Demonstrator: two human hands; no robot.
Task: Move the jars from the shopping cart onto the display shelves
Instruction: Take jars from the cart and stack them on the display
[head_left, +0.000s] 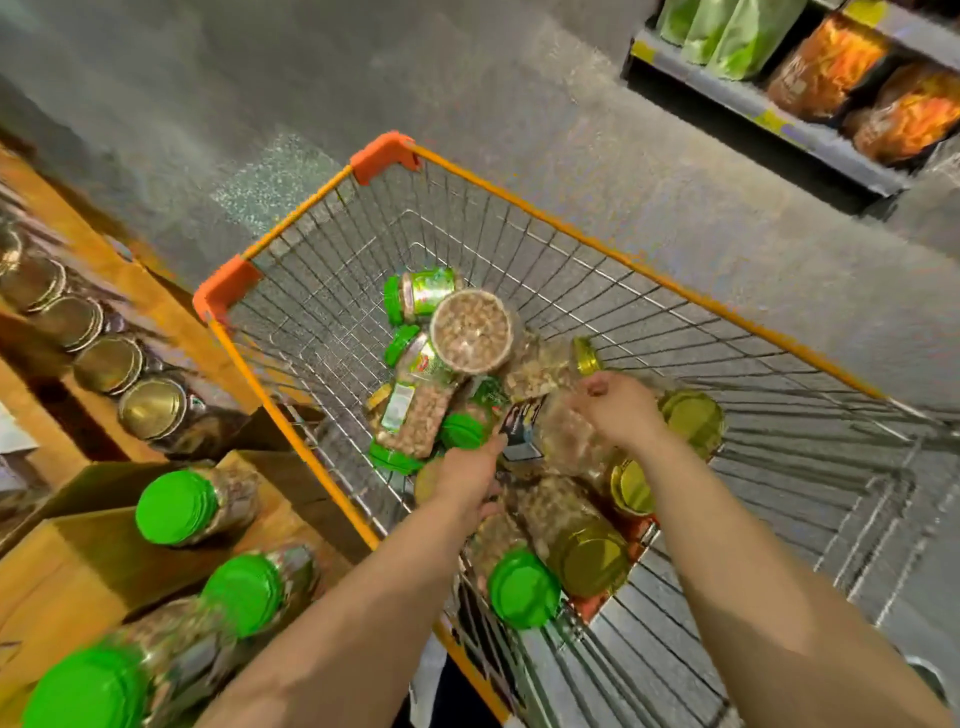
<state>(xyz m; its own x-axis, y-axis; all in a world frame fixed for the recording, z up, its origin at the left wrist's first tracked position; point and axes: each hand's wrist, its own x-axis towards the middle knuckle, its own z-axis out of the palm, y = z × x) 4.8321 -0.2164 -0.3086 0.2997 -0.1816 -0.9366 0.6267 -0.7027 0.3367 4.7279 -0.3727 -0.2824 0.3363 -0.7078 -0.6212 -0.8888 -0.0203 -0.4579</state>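
Observation:
The orange-rimmed wire shopping cart (519, 208) holds a heap of clear nut jars lying on their sides. Some have green lids (524, 590) and others gold lids (693, 418). My left hand (467, 478) reaches down at the cart's near left. Its fingers curl over a jar (427, 480) of which only a yellowish edge shows. My right hand (618, 410) lies on top of a gold-lidded jar (571, 441) in the middle of the heap, fingers wrapped over its body and thumb raised. One jar (472, 332) points its base up at me.
Wooden display shelves (93, 561) run along the left. They carry a row of gold-lidded jars (150, 410) and, nearer me, green-lidded jars (176, 506). A grey shelf with green and orange bags (826, 67) stands at the top right. Grey floor surrounds the cart.

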